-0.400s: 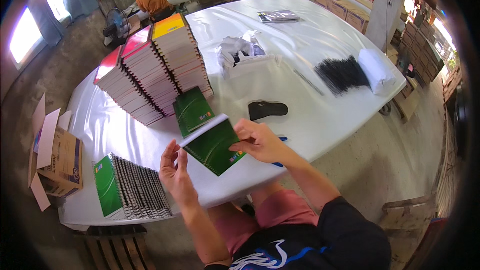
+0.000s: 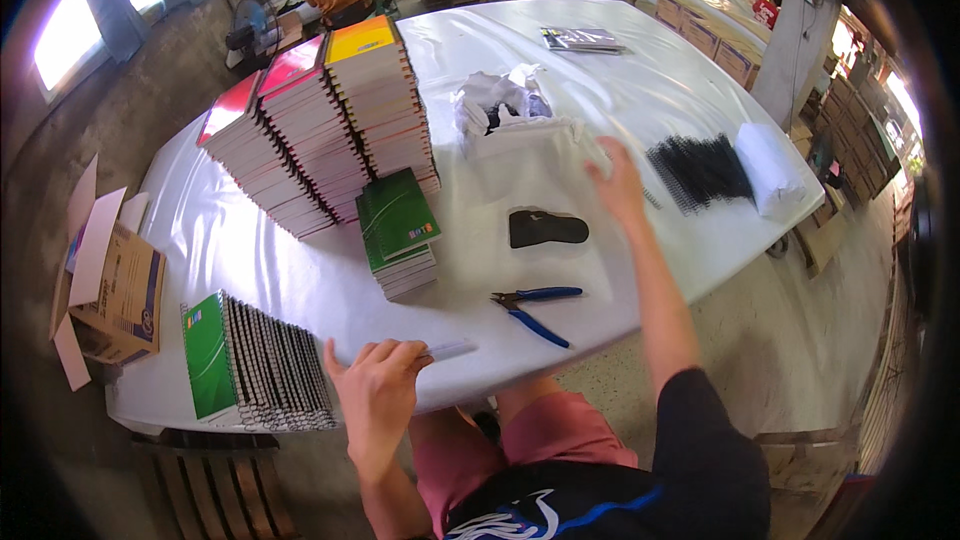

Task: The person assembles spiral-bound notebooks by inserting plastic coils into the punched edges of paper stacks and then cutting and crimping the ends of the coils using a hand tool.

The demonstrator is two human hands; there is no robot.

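My left hand (image 2: 380,380) is closed on a notebook (image 2: 452,348) near the table's front edge; it shows nearly edge-on as a thin pale strip. My right hand (image 2: 620,185) is stretched out over the table, thumb and fingers apart. It covers most of a single black binding coil (image 2: 651,199); whether they touch I cannot tell. Blue-handled cutting pliers (image 2: 540,312) lie with handles spread. Between my arms and the white bundle sits a black shoe-sole-shaped piece (image 2: 547,228). A short stack of green spiral notebooks (image 2: 402,215) stands left of it.
Tall stacks of notebooks with red and yellow covers (image 2: 360,42) rise at the left. A row of green notebooks (image 2: 207,355) is at the front left, beside an open carton (image 2: 118,285). Black coils (image 2: 697,172) and a white roll (image 2: 768,170) lie right; crumpled paper (image 2: 500,105) behind.
My right hand has let go of the green notebook and moved right and away from me, to the coil. The left hand has lowered the notebook and turned it edge-on, uncovering the pliers.
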